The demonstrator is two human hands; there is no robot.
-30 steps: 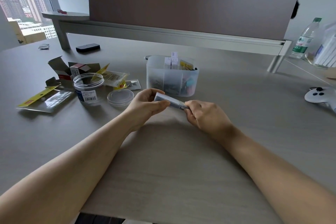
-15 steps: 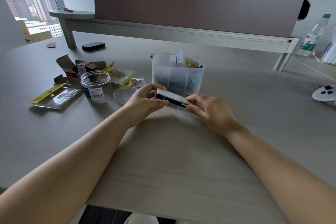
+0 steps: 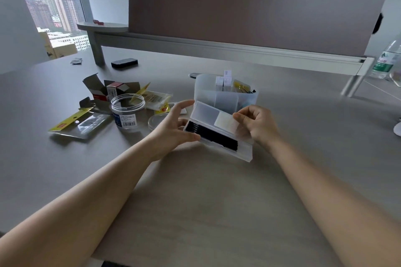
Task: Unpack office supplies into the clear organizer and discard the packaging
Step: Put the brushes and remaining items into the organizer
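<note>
At the centre of the frame the right hand (image 3: 258, 124) pinches the raised lid of a frosted case (image 3: 219, 131), while the left hand (image 3: 175, 124) steadies its left end with thumb below and fingers spread loosely. Black pens (image 3: 211, 134) lie exposed in the tilted tray. If it tips further they may slide onto the desk (image 3: 206, 201) instead of reaching the clear organizer (image 3: 225, 97) just behind.

The near table (image 3: 195, 212) in front of both forearms is left bare. Reach to the left is cluttered by a clear jar (image 3: 128, 110), its lid (image 3: 156, 122) and torn packaging (image 3: 80, 122). The clear organizer (image 3: 225, 95) is partly screened by the opened plastic case (image 3: 219, 130) held just before it. Ample open surface is offered to the right.
</note>
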